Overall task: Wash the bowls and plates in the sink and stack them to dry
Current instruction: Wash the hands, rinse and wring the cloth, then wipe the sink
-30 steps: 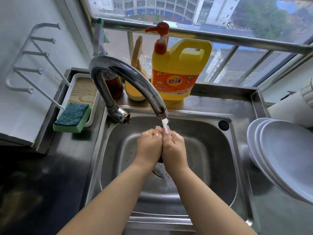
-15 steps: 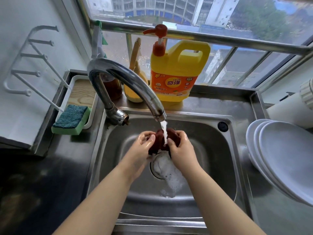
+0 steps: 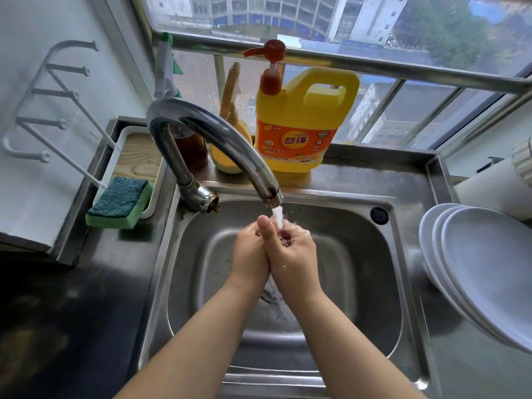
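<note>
My left hand and my right hand are pressed together over the steel sink, under the running tap. Both squeeze a small dark red cloth, of which only a bit shows between the fingers. Water falls onto the cloth. A stack of white plates leans on the counter right of the sink. No dishes are visible in the basin.
A yellow detergent jug with a red pump stands behind the sink. A green-blue sponge lies on a white tray at the left, beside a white wall rack. Dark counter spreads at lower left.
The hands spread apart with the red cloth open under the water half a second ago. Now they are clenched together again around it.
</note>
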A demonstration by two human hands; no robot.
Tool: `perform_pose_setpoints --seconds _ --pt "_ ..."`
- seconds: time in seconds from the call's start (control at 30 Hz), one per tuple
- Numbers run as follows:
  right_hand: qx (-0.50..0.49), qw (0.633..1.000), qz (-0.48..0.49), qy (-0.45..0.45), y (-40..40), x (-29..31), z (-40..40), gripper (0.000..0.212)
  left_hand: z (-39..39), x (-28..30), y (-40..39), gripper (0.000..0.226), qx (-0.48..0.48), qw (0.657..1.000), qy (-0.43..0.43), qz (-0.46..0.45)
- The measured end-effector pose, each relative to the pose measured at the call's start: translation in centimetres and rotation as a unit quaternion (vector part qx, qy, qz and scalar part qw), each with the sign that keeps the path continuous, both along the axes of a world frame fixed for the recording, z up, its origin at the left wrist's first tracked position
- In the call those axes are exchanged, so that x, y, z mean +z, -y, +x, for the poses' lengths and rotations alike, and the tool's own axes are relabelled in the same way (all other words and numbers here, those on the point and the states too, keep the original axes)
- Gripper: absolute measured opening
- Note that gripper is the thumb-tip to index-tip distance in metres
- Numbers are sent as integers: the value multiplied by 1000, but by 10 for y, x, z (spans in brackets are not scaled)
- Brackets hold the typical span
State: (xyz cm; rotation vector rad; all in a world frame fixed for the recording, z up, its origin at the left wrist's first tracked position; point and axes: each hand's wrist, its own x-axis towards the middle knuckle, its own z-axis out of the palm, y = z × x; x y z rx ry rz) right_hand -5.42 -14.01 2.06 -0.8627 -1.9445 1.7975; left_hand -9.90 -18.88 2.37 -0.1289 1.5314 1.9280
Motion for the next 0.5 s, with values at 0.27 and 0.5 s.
perform_pose_setpoints --seconds 0.27,0.5 --pt "-25 973 -198 117 -9 -22 -12 31 2 -13 14 33 -36 955 -183 -230" --pt "117 911 -343 196 -36 -34 21 44 -28 -15 37 43 -52 979 -99 -170"
